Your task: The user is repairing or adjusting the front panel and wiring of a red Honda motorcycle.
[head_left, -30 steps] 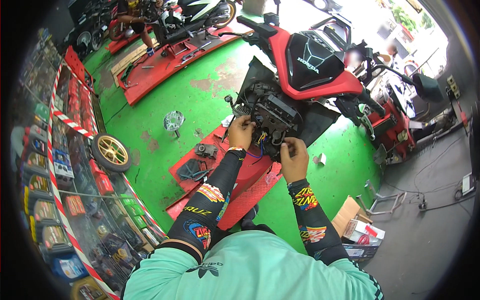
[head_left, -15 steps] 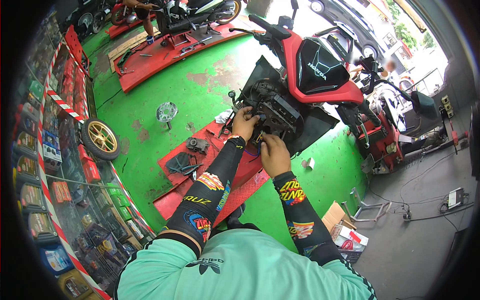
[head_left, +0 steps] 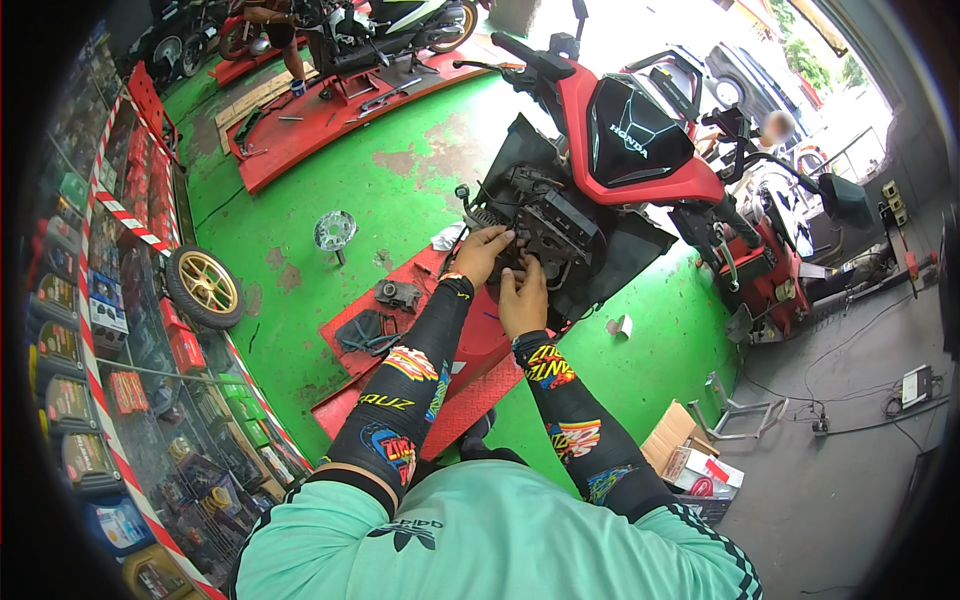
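Note:
A red and black motorcycle stands in front of me, its dark inner parts laid bare on the near side. My left hand reaches into the left edge of these parts, fingers pinched together. Just below and to the right, my right hand is held close to it, thumb and fingertips drawn together against the opening. What either hand pinches is too small and dark to make out. Patterned black sleeves cover both my forearms.
Under the motorcycle lies a red lift platform, bearing a grey metal part and a dark pouch-like item. A gold-rimmed wheel leans by the glass display case at left. Cardboard boxes stand at lower right. A person is at the far left lift.
My right hand has shifted left and slightly up, closer to my left hand. The blue and yellow wires beside it are now mostly hidden. My left hand stays nearly in place.

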Available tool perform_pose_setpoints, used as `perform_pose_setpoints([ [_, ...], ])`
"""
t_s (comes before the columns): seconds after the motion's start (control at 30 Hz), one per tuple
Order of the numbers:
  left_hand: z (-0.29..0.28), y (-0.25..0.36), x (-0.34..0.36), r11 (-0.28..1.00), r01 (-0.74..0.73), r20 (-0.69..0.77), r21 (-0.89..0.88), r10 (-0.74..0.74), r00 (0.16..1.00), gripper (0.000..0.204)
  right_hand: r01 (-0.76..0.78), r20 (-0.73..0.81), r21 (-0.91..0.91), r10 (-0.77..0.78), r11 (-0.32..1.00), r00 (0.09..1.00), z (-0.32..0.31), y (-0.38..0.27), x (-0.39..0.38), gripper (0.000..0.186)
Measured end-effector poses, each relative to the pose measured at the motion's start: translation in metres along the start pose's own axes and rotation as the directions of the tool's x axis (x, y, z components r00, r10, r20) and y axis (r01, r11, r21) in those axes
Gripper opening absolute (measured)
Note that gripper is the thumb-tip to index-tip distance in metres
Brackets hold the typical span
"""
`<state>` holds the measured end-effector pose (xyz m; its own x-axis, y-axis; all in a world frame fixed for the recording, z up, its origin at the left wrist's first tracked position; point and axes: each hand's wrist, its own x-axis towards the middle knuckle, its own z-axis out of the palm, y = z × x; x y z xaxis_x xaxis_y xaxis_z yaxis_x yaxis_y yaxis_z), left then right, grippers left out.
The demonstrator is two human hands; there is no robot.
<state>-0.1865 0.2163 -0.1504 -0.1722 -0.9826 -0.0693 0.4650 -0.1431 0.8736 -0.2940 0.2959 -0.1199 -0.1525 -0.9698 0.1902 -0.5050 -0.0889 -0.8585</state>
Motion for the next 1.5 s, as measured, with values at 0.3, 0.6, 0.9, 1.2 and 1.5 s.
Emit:
perform_pose_setpoints([
  [0.3,-0.002,0.014,0.006,0.808,-0.04,-0.091,0.587,0.114,0.989,0.033,-0.037,-0.033,-0.045,0.035,0.998,0.999,0.003,0.003,0.003,0.04],
  [0.6,0.0,0.01,0.006,0.913,-0.048,-0.097,0.406,0.096,0.991,0.018,0.321,-0.089,-0.165,-0.338,0.933,0.937,-0.028,0.012,-0.02,0.017],
  [0.9,0.017,-0.003,0.004,0.834,-0.09,-0.165,0.544,0.211,0.963,0.023,-0.382,0.182,0.846,0.47,0.373,0.864,-0.046,0.032,-0.048,0.008],
  [1.2,0.006,-0.003,-0.02,0.824,-0.078,-0.04,0.562,0.122,0.992,0.034,-0.355,0.295,0.932,0.415,0.074,0.861,-0.069,0.04,-0.066,0.007],
  [1.5,0.014,-0.017,-0.056,0.771,-0.131,-0.099,0.624,0.244,0.965,0.028,-0.342,0.145,0.845,0.439,0.411,0.887,-0.097,0.042,-0.066,0.014],
])
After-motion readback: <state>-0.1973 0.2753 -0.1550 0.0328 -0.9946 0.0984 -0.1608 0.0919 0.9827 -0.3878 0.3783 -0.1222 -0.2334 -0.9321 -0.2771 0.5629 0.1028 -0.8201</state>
